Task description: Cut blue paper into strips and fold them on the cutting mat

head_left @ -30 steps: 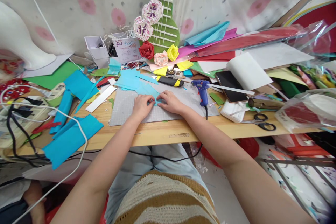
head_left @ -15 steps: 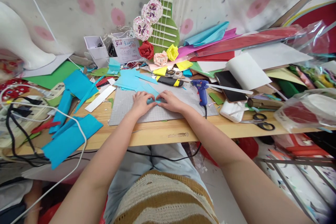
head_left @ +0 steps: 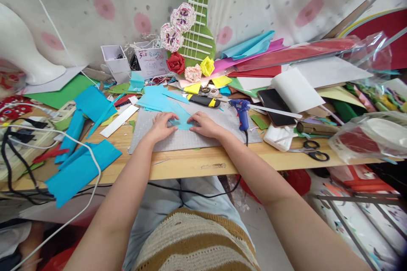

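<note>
A light blue sheet of crepe paper (head_left: 183, 123) lies on the grey cutting mat (head_left: 149, 137) between my two hands. My left hand (head_left: 163, 126) holds its left side, fingers curved and thumb tip on the paper. At its right edge, my right hand (head_left: 205, 125) grips with bent fingers and thumb. More light blue paper pieces (head_left: 152, 96) lie just beyond my left hand. Behind the hands is a black and yellow utility knife (head_left: 203, 100). A blue glue gun (head_left: 242, 114) with a white glue stick rests right of my right hand.
Bright blue paper (head_left: 84, 171), a power strip (head_left: 23, 146) and a white cable crowd the left. On the right are a phone (head_left: 276, 103), a white box (head_left: 279, 136) and scissors (head_left: 313, 150). A green guitar shape (head_left: 200, 38) with paper flowers stands at the back.
My hands have moved apart from almost touching, the left going leftward. More of the light blue sheet now shows flat between them. The view has shifted slightly.
</note>
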### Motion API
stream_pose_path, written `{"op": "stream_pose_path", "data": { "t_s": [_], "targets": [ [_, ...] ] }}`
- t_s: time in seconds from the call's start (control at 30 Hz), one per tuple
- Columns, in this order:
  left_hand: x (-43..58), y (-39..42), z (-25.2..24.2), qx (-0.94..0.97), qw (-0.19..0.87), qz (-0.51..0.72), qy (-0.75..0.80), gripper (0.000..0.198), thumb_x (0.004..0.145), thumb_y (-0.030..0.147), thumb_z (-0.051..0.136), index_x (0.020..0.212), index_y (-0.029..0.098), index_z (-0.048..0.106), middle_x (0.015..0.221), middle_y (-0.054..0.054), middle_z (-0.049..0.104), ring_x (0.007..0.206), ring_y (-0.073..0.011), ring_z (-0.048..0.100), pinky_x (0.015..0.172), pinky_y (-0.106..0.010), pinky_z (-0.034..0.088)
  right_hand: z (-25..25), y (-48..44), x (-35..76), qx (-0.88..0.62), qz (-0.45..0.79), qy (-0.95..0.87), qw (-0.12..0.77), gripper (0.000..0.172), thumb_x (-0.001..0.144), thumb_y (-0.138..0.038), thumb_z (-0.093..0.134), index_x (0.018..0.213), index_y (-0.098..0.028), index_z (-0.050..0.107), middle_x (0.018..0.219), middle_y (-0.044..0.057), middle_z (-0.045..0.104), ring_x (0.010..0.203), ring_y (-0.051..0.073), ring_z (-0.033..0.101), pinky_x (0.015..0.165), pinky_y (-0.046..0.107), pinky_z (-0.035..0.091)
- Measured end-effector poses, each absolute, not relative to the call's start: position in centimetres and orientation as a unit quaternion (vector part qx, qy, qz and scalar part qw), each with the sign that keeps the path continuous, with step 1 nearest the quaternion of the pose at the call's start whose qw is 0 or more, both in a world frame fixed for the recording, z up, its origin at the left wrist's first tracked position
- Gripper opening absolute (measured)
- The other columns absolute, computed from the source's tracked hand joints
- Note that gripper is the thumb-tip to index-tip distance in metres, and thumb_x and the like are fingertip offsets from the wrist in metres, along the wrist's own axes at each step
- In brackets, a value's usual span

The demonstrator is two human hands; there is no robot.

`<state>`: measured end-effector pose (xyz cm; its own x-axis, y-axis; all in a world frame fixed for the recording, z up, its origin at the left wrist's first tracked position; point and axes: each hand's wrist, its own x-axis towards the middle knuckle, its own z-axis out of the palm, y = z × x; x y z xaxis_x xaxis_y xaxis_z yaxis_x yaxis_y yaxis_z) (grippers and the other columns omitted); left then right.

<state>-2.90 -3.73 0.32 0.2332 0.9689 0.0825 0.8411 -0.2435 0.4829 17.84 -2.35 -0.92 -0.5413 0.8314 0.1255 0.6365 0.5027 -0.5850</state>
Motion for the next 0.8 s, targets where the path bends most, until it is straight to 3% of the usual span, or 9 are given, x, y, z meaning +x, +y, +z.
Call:
{"op": "stream_pose_path", "data": {
  "t_s": [0.07,0.23,0.4,0.67,0.8],
  "targets": [
    [-2.3,-3.8,0.3,0.745,0.165,0.196,0.616,0.027,0.07,0.023,0.064,0.096,0.025,0.056,0.106,-0.003,0.058,0.106,-0.0249,0.046,0.092,-0.04,0.03,-0.9,-2.4,17.8,-0.435,0.245,-0.843,0.201,0.029,0.074,-0.02,0.065,0.103,-0.017,0.062,0.099,0.007,0.053,0.1,0.02,0.05,0.092,0.035,0.039],
    [-0.2,-4.0,-0.2,0.731,0.108,0.199,0.644,0.045,0.065,0.047,0.069,0.099,0.023,0.051,0.108,-0.007,0.054,0.11,-0.0279,0.043,0.093,-0.041,0.029,-0.9,-2.3,17.7,-0.434,0.242,-0.844,0.201,0.028,0.075,-0.021,0.065,0.102,-0.016,0.062,0.098,0.007,0.054,0.099,0.02,0.05,0.092,0.035,0.038],
    [0.2,-4.0,-0.2,0.732,0.121,0.173,0.648,0.051,0.064,0.049,0.07,0.102,0.023,0.049,0.111,-0.008,0.053,0.111,-0.0275,0.043,0.095,-0.04,0.029,-1.0,-2.2,17.8,-0.426,0.241,-0.849,0.2,0.027,0.075,-0.021,0.064,0.102,-0.016,0.061,0.099,0.008,0.054,0.101,0.02,0.049,0.093,0.036,0.038],
    [-0.5,-3.3,0.1,0.67,0.197,0.199,0.688,0.054,0.055,0.025,0.074,0.101,0.024,0.046,0.114,-0.005,0.054,0.113,-0.0266,0.046,0.095,-0.04,0.034,-1.1,-2.2,18.0,-0.43,0.246,-0.846,0.198,0.029,0.075,-0.021,0.064,0.103,-0.017,0.061,0.098,0.006,0.052,0.099,0.019,0.049,0.093,0.035,0.038],
    [-1.4,-2.8,-0.6,0.65,0.234,0.277,0.668,0.045,0.054,0.006,0.06,0.094,0.023,0.048,0.108,-0.003,0.056,0.109,-0.0224,0.05,0.094,-0.037,0.038,-1.2,-2.1,18.0,-0.432,0.25,-0.843,0.2,0.029,0.075,-0.021,0.063,0.104,-0.018,0.06,0.099,0.006,0.051,0.099,0.018,0.049,0.093,0.035,0.038]
  ]
}}
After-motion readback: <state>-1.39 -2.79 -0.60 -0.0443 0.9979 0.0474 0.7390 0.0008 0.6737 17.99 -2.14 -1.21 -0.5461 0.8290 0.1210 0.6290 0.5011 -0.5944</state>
